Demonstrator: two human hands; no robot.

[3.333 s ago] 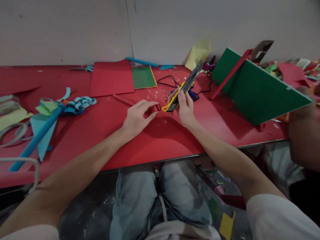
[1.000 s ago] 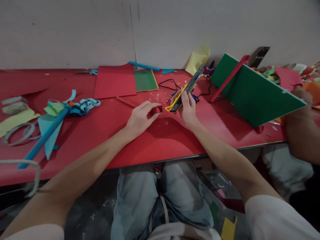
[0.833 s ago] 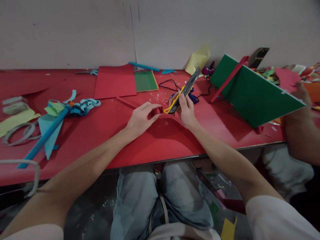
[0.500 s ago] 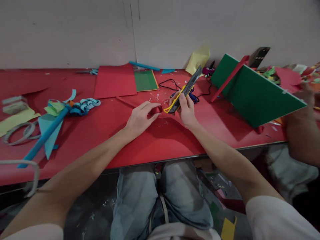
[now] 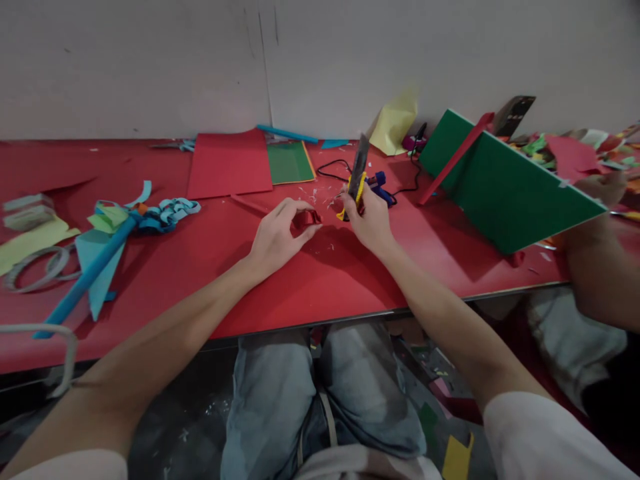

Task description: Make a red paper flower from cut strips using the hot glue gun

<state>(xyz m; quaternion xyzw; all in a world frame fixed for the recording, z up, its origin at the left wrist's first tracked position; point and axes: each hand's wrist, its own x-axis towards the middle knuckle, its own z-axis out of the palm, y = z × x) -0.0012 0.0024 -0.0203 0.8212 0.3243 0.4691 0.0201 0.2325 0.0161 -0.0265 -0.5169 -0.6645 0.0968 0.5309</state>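
Observation:
My left hand [image 5: 277, 230] pinches a small roll of red paper [image 5: 307, 218] between thumb and fingertips, just above the red table [image 5: 280, 287]. To its right, my right hand [image 5: 369, 217] is closed around a yellow and black utility knife [image 5: 359, 175], whose dark end points up and away from me. The knife and the paper roll are apart. Behind my right hand lies a blue glue gun [image 5: 380, 187], partly hidden. White scraps are scattered on the table between and beyond my hands.
Red sheets [image 5: 231, 163] and a green sheet [image 5: 291, 162] lie at the back. A green board [image 5: 515, 180] with a red strip stands tilted at right, beside a co-worker's arm [image 5: 600, 247]. At left are a blue paper tube [image 5: 93, 270], paper chains and tape rolls [image 5: 37, 267].
My right hand has turned the knife more upright, and its lower end has moved away from the red roll. My left hand keeps its pinch nearly in place.

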